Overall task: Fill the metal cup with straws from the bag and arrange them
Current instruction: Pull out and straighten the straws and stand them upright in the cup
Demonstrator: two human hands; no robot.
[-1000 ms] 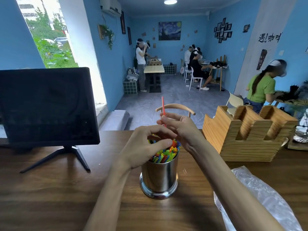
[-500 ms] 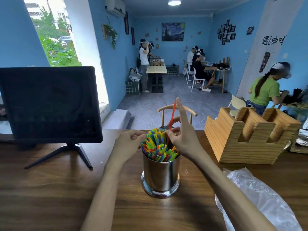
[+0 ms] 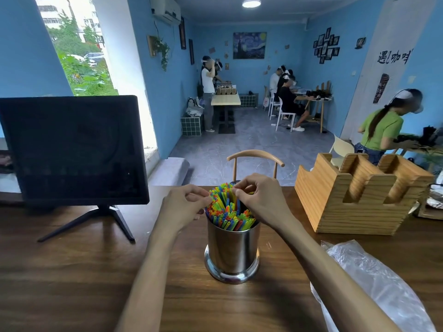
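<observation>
The metal cup [image 3: 232, 252] stood upright on the wooden table [image 3: 72, 271], directly in front of the person and packed with coloured straws [image 3: 229, 209] whose upper ends fanned out above its rim. Both hands worked at those upper ends, one on each side of the cup. The left hand [image 3: 183, 207] sat at the cup's left rim with its fingers curled in against the outer straws, thumb and forefinger pinched at their tips; it seemed placed there to hem the bundle in so it would not splay leftward. The right hand [image 3: 260, 200] hovered over the far right of the cup, fingers bent and the fingertips [image 3: 236, 189] nipping the top of one or two straws, probably to seat them level with the rest. Which straw it held could not be told. To the right of the cup, near the table's front edge, lay the clear plastic bag [image 3: 374, 283], crumpled flat and seemingly emptied, so the filling looked done and only the tidying remained. Further right of the cup stood a wooden holder [image 3: 354, 200], and to its left a dark monitor [image 3: 72, 149] on a tripod foot. Beyond the cup, a chair back [image 3: 255, 155] rose at the table's far edge.
</observation>
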